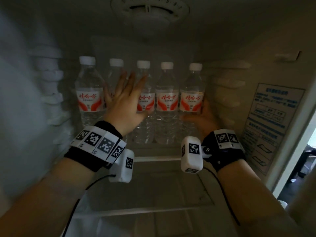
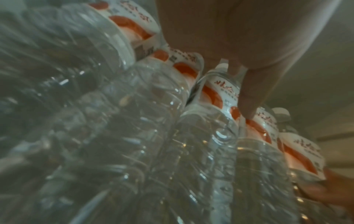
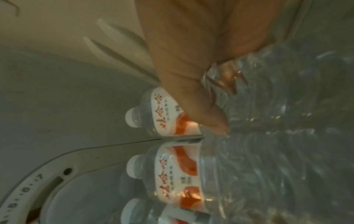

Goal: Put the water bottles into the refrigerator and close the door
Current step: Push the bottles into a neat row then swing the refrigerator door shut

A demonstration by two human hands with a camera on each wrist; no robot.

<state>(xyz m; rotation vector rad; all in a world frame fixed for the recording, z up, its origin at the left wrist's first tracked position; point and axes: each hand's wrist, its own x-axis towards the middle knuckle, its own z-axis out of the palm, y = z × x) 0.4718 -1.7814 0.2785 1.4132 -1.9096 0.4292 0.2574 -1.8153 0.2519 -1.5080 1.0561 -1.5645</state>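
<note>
Left hand (image 1: 125, 103): forearm reaching forward into the refrigerator (image 1: 25, 100), wrist level, palm facing the bottles. Grip spread, fingers (image 1: 131, 79) straight and fanned upward, laid flat against the fronts of the second bottle (image 1: 114, 72) and third bottle (image 1: 145, 100) of the row. The left wrist view shows the thumb (image 2: 249, 97) pressed on a label; nothing is enclosed.

Right hand (image 1: 204, 117): forearm reaching in lower, hand turned edge-on beside the end bottle (image 1: 192, 98). Grip curled round the lower body of that bottle, fingers behind it and mostly hidden in the head view. The right wrist view shows the thumb (image 3: 203, 98) bearing on the clear ribbed plastic just below the label.

Water bottles: five, upright, white caps, red-and-white labels, standing in one row on the shelf (image 1: 159, 157) at the back of the compartment. First bottle (image 1: 89, 93) stands just outside the left grip, untouched as far as can be seen. Fourth bottle (image 1: 166, 100) stands between the two grips, touching its neighbours.

Wrist bands (image 1: 100, 143): black, with square coded markers and a white camera block on each wrist, trailing a black cable.

Thermostat dial (image 1: 150, 7): round, white, numbered, on the compartment ceiling above both grips.

Printed sheet (image 1: 271, 120): blue text, on the side wall beyond the right grip.
</note>
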